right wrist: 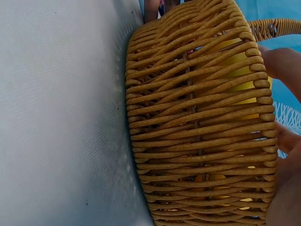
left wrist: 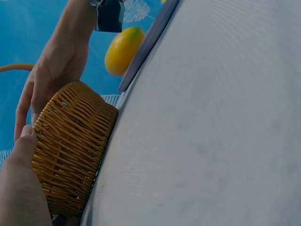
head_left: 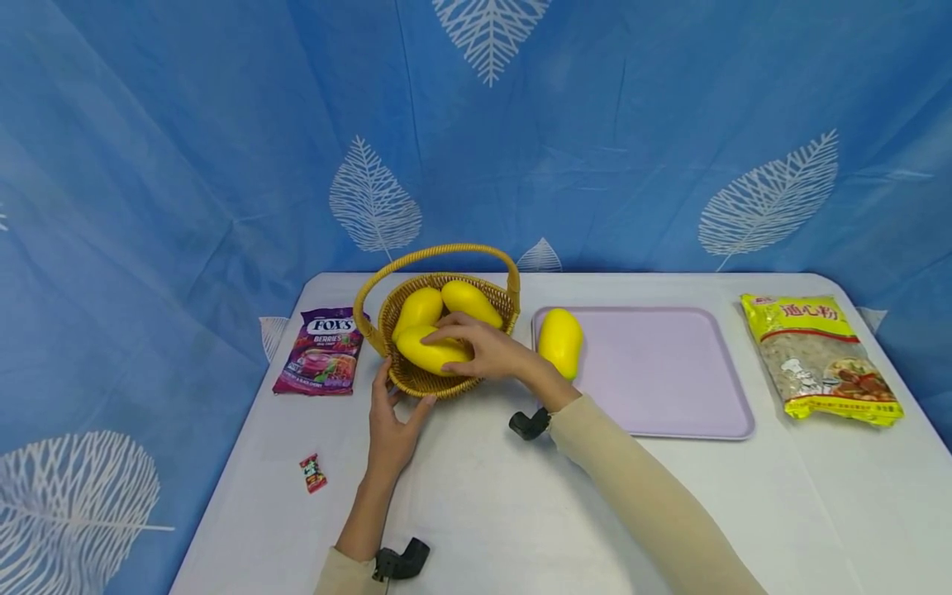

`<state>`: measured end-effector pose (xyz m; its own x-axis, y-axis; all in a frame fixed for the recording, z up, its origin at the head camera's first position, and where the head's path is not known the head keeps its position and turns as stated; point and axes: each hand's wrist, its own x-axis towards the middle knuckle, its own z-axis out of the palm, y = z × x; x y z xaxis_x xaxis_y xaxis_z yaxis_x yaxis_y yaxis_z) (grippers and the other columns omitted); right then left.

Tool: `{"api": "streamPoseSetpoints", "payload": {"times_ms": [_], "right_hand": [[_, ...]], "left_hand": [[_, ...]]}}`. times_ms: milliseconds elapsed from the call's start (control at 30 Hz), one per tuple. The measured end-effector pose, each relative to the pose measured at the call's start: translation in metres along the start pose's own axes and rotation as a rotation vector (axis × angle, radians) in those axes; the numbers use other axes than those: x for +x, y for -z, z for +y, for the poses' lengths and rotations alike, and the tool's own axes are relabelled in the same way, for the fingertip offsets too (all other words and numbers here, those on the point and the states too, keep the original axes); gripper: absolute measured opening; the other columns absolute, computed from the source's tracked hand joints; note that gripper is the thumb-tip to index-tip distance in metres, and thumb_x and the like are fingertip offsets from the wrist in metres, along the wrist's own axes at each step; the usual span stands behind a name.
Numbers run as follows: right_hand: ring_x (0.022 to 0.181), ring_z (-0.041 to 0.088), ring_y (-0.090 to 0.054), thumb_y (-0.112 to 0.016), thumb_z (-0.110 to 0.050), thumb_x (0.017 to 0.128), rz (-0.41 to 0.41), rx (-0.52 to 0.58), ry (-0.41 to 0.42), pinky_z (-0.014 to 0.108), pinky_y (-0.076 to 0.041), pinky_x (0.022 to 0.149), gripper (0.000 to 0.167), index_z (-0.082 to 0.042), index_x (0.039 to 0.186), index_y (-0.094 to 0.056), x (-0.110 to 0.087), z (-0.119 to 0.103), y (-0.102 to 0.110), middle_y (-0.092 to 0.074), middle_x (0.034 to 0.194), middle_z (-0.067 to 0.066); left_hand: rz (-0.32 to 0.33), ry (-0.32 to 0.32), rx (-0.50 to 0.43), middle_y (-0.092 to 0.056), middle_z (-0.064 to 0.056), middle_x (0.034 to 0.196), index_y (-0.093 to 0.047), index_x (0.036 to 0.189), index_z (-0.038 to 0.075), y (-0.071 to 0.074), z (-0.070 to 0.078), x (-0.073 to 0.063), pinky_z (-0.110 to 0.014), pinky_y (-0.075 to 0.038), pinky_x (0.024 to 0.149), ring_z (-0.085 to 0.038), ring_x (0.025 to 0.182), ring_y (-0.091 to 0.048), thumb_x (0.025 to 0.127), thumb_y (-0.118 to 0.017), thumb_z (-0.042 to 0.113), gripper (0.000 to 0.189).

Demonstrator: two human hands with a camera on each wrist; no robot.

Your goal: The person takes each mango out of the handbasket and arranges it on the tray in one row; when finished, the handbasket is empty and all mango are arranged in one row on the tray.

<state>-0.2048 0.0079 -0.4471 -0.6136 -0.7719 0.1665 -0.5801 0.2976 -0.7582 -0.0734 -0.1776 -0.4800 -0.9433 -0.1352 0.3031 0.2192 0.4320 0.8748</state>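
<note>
A wicker basket (head_left: 435, 388) with an arched handle (head_left: 439, 250) holds three yellow mangoes. My right hand (head_left: 487, 347) reaches in over the rim and grips the front mango (head_left: 427, 351), thumb and fingers on either side of it. Behind it lie a left mango (head_left: 419, 310) and a right mango (head_left: 470, 302). My left hand (head_left: 394, 430) holds the basket at its front left, fingers along the side and thumb at the front; the left wrist view shows the thumb (left wrist: 26, 141) against the woven rim. In the right wrist view the basket wall (right wrist: 202, 113) hides most of the held mango.
Right of the basket, another mango (head_left: 560, 340) lies on the left end of a lilac tray (head_left: 662, 372). A yellow food bag (head_left: 821, 359) lies at the far right. Left of the basket are a purple candy bag (head_left: 320, 351) and a small wrapped candy (head_left: 313, 473). A blue curtain (head_left: 595, 124) hangs behind.
</note>
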Motion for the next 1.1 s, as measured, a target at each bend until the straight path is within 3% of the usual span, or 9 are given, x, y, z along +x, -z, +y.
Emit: {"api": "streamPoseSetpoints", "payload": {"times_ms": [433, 600, 967, 1100], "right_hand": [[0.134, 0.027, -0.043, -0.073, -0.018, 0.089, 0.183, 0.017, 0.039, 0.045, -0.046, 0.106, 0.041, -0.019, 0.129, -0.064, -0.012, -0.006, 0.005, -0.047, 0.142, 0.013], [0.132, 0.028, -0.045, -0.074, -0.016, 0.087, 0.301, 0.002, 0.055, 0.044, -0.05, 0.101, 0.042, -0.017, 0.128, -0.065, -0.02, -0.013, 0.013, -0.047, 0.141, 0.012], [0.13, 0.026, -0.048, -0.076, -0.017, 0.086, 0.449, -0.043, 0.034, 0.042, -0.049, 0.104, 0.042, -0.017, 0.127, -0.066, -0.058, -0.029, 0.028, -0.045, 0.142, 0.01], [0.121, 0.026, -0.053, -0.077, -0.018, 0.085, 0.491, -0.088, 0.011, 0.041, -0.052, 0.097, 0.043, -0.018, 0.126, -0.066, -0.071, -0.031, 0.029, -0.045, 0.142, 0.012]], "left_hand": [[0.0, 0.013, -0.009, -0.03, -0.029, 0.153, -0.022, 0.151, -0.004, 0.0, 0.001, 0.0, -0.058, -0.043, 0.104, -0.047, 0.133, -0.041, 0.089, -0.071, 0.009, 0.081], [0.003, 0.019, -0.009, -0.03, -0.028, 0.153, -0.021, 0.152, -0.003, -0.001, 0.002, -0.001, -0.059, -0.043, 0.104, -0.047, 0.133, -0.041, 0.089, -0.072, 0.01, 0.081], [0.007, 0.044, -0.015, -0.028, -0.027, 0.154, -0.021, 0.152, -0.003, -0.001, 0.003, -0.001, -0.059, -0.041, 0.105, -0.047, 0.134, -0.04, 0.09, -0.071, 0.011, 0.081], [0.004, 0.06, -0.01, -0.028, -0.026, 0.155, -0.021, 0.152, -0.001, -0.001, 0.004, -0.002, -0.058, -0.041, 0.106, -0.045, 0.135, -0.04, 0.09, -0.071, 0.012, 0.081]]}}
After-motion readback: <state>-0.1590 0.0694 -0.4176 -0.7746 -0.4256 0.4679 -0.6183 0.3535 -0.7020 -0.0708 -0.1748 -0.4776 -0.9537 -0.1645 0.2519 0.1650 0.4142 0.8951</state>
